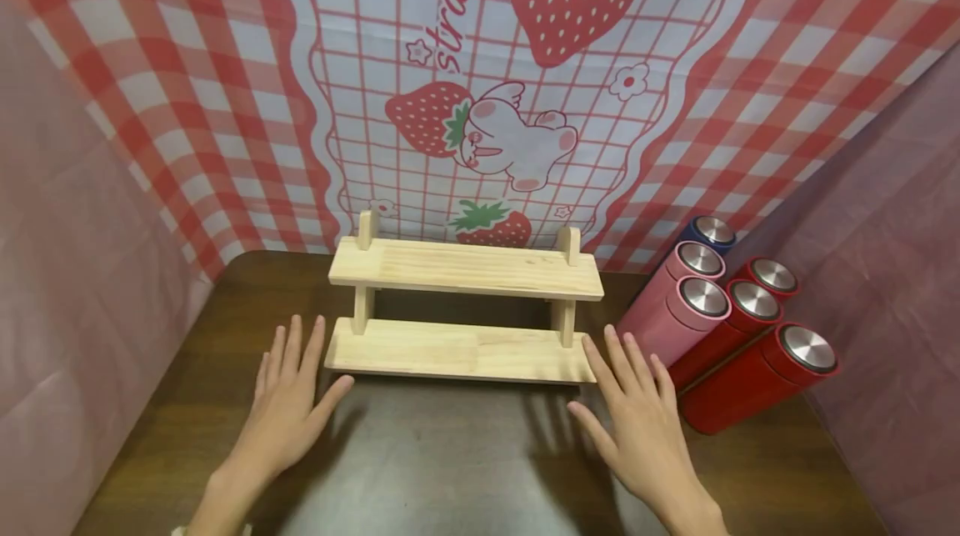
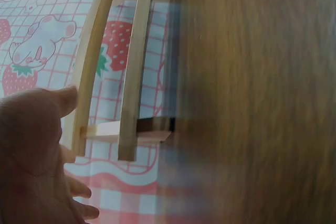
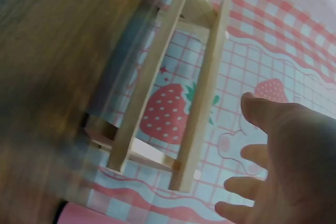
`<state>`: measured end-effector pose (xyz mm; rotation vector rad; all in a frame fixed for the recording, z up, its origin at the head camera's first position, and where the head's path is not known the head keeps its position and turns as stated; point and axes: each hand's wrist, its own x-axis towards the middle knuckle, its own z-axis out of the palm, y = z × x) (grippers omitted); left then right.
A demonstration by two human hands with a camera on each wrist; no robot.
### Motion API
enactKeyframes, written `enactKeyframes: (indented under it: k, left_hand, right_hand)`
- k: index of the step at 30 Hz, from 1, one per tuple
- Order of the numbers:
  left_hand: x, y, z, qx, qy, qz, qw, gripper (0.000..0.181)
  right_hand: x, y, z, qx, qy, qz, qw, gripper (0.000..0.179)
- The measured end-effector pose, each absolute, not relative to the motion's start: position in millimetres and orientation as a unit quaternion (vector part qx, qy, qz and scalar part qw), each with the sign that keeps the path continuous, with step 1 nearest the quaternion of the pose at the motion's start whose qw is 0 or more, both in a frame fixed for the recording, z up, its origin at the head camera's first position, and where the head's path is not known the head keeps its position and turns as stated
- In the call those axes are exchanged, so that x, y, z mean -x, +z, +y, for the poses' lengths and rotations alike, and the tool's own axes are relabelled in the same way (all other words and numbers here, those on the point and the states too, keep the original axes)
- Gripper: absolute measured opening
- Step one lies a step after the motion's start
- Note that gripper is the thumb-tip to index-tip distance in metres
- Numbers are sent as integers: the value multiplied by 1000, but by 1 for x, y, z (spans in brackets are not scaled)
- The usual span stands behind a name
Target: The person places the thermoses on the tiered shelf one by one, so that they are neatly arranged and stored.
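A two-tier wooden shelf [image 1: 465, 268] in pale wood stands on the dark brown table. My left hand [image 1: 288, 403], fingers spread and straight, hovers by its left end. On the other side my right hand [image 1: 637, 423] is also spread, its fingertips near the right end of the lower board. Neither hand holds anything. Both wrist views show the shelf sideways, with the left hand [image 2: 37, 150] and the right hand [image 3: 283, 156] beside it; whether any fingertip touches the wood I cannot tell. Both boards of the shelf are bare.
Several flasks with steel-topped lids stand grouped on the right: a blue flask [image 1: 708, 232], pink flasks [image 1: 663, 315] and red flasks [image 1: 757, 386]. Behind the shelf hangs a strawberry-patterned cloth [image 1: 480, 44]. Pink drapes [image 1: 67, 269] flank the brown table [image 1: 442, 453].
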<state>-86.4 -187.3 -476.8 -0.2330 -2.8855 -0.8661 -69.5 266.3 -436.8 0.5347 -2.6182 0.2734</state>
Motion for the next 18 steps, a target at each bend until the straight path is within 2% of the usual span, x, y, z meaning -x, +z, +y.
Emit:
enactKeyframes:
  k: [3,8,18]
  left_hand:
    - [88,-480,-183,71,-308,-946,67,93]
    - [90,-485,-181,60,-330,-940,63,89]
    - [97,-499,-177,46,-448,-890,70,78]
  right_hand:
    - [68,-431,264,-195,118,-938,262,79]
    - [68,-425,264,-200,170,-909,324,71]
    - [73,-400,271,-178,235,-812,504,60]
